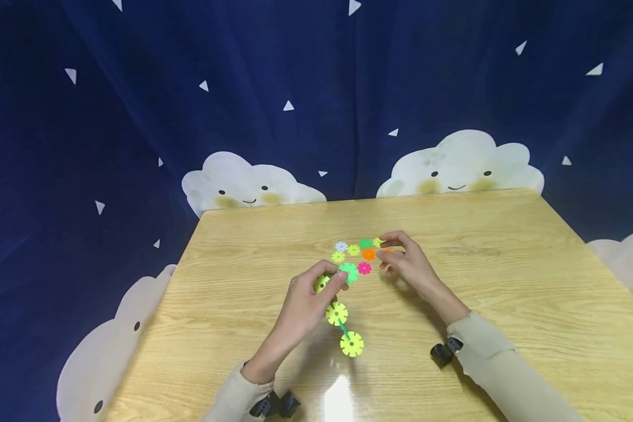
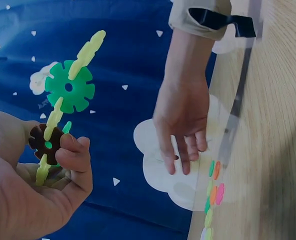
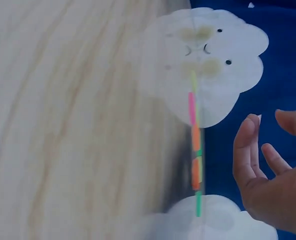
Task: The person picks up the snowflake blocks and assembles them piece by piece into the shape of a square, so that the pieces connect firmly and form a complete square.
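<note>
My left hand pinches a chain of slotted plastic snowflake discs between thumb and fingers, raised over the table. Its free end, with yellow discs, hangs toward me. In the left wrist view a green disc, yellow discs seen edge-on and a dark brown disc interlock above the palm. My right hand hovers over loose discs at the table's middle, fingers loosely bent; the right wrist view shows nothing between them. Below it lie an orange disc, a pink disc and a green disc.
Beside these lie a white disc and small yellow discs. The wooden table ends at a dark blue curtain with white clouds. Each sleeve carries a strapped black camera.
</note>
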A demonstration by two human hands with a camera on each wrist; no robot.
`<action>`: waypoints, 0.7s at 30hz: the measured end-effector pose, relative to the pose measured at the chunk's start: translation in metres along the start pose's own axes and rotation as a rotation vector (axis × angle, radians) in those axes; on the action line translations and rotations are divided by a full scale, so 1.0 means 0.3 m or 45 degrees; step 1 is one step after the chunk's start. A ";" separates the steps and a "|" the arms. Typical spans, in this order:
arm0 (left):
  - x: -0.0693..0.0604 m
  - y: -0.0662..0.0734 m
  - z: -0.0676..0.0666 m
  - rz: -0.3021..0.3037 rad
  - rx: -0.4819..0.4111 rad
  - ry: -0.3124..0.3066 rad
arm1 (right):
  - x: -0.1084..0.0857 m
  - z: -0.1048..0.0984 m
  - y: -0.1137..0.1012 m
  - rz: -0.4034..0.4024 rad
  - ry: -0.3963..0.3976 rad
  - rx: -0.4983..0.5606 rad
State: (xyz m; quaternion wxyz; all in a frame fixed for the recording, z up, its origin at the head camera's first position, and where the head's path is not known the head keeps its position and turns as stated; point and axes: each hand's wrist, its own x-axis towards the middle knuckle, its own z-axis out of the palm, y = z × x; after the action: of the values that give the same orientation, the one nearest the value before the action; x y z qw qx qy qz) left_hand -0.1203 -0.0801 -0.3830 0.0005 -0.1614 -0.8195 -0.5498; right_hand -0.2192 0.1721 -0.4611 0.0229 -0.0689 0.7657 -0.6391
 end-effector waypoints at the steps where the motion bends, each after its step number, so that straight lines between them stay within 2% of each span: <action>1: 0.000 0.001 -0.001 -0.002 0.003 0.006 | 0.005 -0.001 0.008 0.016 -0.007 -0.011; 9: 0.005 0.001 -0.003 0.003 0.023 0.016 | 0.044 0.006 0.050 0.065 -0.110 -0.106; 17: 0.003 0.000 0.000 0.007 0.035 0.011 | 0.073 0.020 0.073 0.054 -0.400 -0.154; 21: 0.003 0.005 -0.001 0.006 0.038 0.007 | 0.086 0.024 0.076 0.034 -0.443 -0.224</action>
State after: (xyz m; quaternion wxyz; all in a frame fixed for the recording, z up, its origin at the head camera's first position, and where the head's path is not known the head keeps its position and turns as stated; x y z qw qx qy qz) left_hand -0.1209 -0.0797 -0.3814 0.0067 -0.1618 -0.8272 -0.5381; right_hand -0.2455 0.1654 -0.4835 0.1573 -0.1697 0.8040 -0.5477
